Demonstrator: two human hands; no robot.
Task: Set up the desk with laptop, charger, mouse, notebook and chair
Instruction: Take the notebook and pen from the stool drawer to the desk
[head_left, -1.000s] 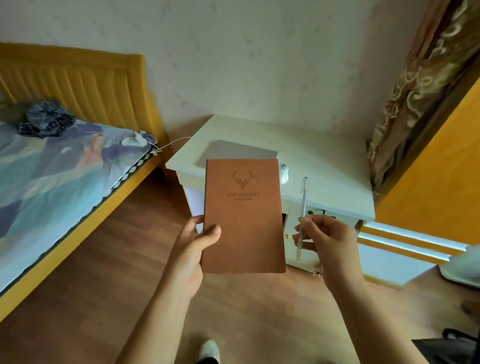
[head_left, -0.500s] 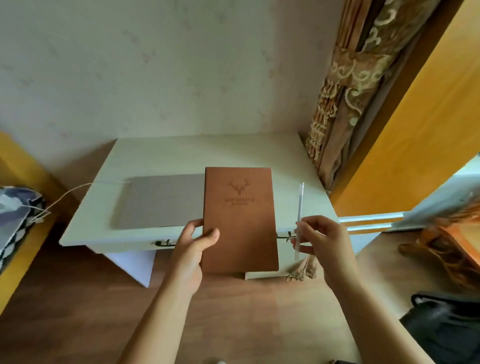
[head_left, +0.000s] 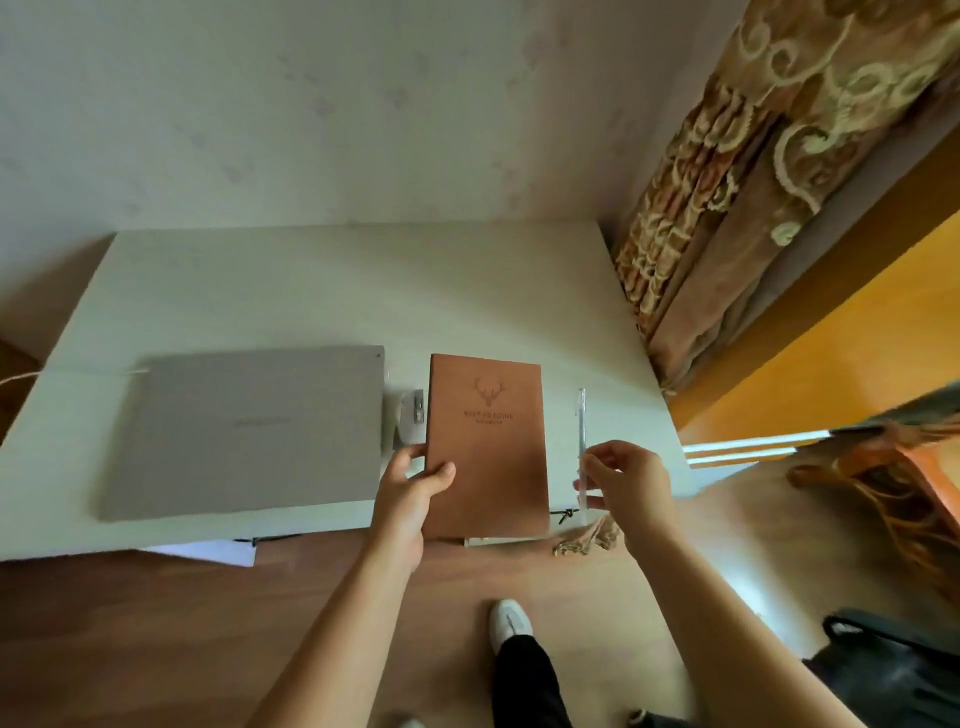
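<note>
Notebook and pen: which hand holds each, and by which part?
Left hand grips the notebook at its lower left edge; right hand pinches the pen near its lower end.

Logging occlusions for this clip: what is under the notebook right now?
The notebook, gripped by the left hand, covers part of the desk and most of the mouse beside the laptop. Whether it rests on the desk cannot be told.

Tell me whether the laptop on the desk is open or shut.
Shut. The grey laptop lies flat on the white desk with its lid down; only the plain lid shows, no screen or keyboard.
</note>
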